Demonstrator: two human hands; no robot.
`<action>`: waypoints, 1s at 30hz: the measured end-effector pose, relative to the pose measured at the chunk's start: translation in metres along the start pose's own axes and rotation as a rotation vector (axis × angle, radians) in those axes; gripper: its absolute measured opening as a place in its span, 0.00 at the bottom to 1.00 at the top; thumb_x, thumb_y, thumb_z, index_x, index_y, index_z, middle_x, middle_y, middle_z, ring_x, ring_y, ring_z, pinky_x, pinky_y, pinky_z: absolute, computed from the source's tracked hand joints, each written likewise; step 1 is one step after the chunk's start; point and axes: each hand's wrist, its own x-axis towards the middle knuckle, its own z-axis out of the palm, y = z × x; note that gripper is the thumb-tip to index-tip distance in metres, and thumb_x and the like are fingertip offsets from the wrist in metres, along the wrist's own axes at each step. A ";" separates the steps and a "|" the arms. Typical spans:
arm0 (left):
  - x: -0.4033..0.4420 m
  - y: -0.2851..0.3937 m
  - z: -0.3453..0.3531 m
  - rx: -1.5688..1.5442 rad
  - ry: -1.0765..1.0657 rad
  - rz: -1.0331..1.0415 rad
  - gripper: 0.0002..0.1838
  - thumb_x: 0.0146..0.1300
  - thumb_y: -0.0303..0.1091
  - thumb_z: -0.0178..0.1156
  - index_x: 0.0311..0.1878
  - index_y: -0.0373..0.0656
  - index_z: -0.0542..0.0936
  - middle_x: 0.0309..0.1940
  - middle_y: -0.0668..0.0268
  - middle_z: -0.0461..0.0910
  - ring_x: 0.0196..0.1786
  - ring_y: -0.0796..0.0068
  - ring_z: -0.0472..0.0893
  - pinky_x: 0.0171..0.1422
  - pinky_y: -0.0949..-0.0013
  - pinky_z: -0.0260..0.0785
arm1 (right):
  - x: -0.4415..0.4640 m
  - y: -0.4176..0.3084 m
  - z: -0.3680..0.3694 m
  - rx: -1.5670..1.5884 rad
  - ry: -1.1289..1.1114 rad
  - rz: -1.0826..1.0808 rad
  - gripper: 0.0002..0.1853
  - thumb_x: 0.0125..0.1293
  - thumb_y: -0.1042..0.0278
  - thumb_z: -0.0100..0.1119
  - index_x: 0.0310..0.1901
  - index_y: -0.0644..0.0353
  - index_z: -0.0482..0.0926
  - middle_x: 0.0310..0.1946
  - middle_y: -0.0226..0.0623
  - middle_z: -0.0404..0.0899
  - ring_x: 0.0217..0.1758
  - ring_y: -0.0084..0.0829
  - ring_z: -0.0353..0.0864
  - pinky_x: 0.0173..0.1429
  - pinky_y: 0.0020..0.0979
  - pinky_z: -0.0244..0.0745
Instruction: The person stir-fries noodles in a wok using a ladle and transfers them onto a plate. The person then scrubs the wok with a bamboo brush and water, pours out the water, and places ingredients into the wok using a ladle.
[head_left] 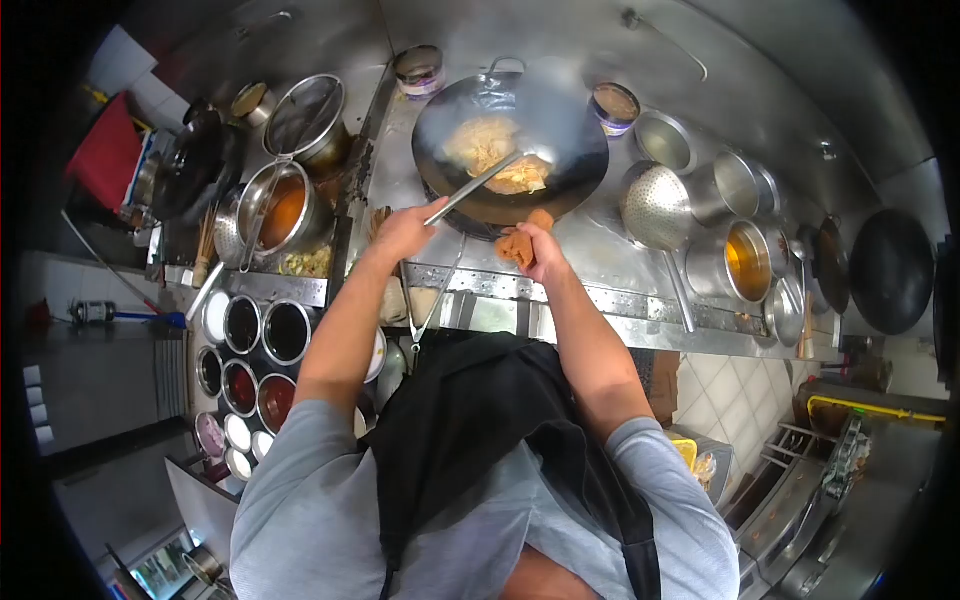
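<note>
A dark wok (580, 150) with yellowish-brown food (490, 150) in it stands on the steel stove, and steam rises from it. My left hand (407, 234) is closed round the handle of a metal ladle (472, 190), whose head lies in the food, partly lost in steam. At the wok's near rim my right hand (543, 254) grips an orange-brown cloth (518, 246); whether the cloth wraps a handle is hidden.
To the left are a pot of orange liquid (285, 212) and sauce containers (241, 323). A perforated ladle (656, 208), a pot of yellow oil (746, 262) and a spare wok (892, 271) are on the right. Tongs (437, 305) hang at the front edge.
</note>
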 end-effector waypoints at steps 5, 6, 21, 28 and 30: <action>-0.082 0.013 -0.054 0.240 -0.001 -0.025 0.34 0.67 0.33 0.63 0.75 0.69 0.69 0.60 0.51 0.81 0.59 0.45 0.81 0.63 0.55 0.73 | 0.026 0.014 -0.003 0.102 -0.007 0.001 0.17 0.69 0.55 0.51 0.51 0.53 0.84 0.48 0.33 0.86 0.47 0.31 0.82 0.43 0.33 0.71; -0.098 0.020 -0.059 0.208 -0.030 -0.062 0.34 0.67 0.33 0.63 0.75 0.67 0.69 0.62 0.52 0.80 0.60 0.45 0.80 0.64 0.55 0.73 | 0.027 0.018 0.000 0.122 0.013 -0.009 0.18 0.68 0.53 0.50 0.50 0.51 0.85 0.48 0.31 0.86 0.45 0.29 0.81 0.39 0.31 0.66; -0.162 0.022 0.026 -0.099 0.125 -0.115 0.33 0.68 0.31 0.63 0.76 0.54 0.67 0.58 0.45 0.80 0.59 0.43 0.80 0.62 0.52 0.73 | -0.060 0.126 -0.017 0.163 -0.053 -0.303 0.19 0.70 0.67 0.52 0.58 0.71 0.74 0.50 0.46 0.82 0.50 0.44 0.85 0.53 0.46 0.84; -0.223 0.051 -0.066 -0.159 -0.072 -0.112 0.32 0.69 0.31 0.62 0.76 0.50 0.67 0.61 0.47 0.80 0.65 0.48 0.79 0.67 0.59 0.71 | -0.082 0.049 0.031 0.297 0.050 -0.276 0.16 0.67 0.67 0.54 0.51 0.68 0.74 0.46 0.49 0.82 0.45 0.44 0.84 0.48 0.43 0.82; -0.210 0.048 -0.061 -0.052 -0.102 -0.103 0.32 0.69 0.31 0.62 0.76 0.52 0.68 0.60 0.47 0.80 0.63 0.46 0.79 0.66 0.57 0.72 | -0.038 0.032 0.030 0.307 0.071 -0.278 0.16 0.68 0.66 0.53 0.50 0.71 0.77 0.44 0.49 0.83 0.46 0.44 0.84 0.50 0.42 0.82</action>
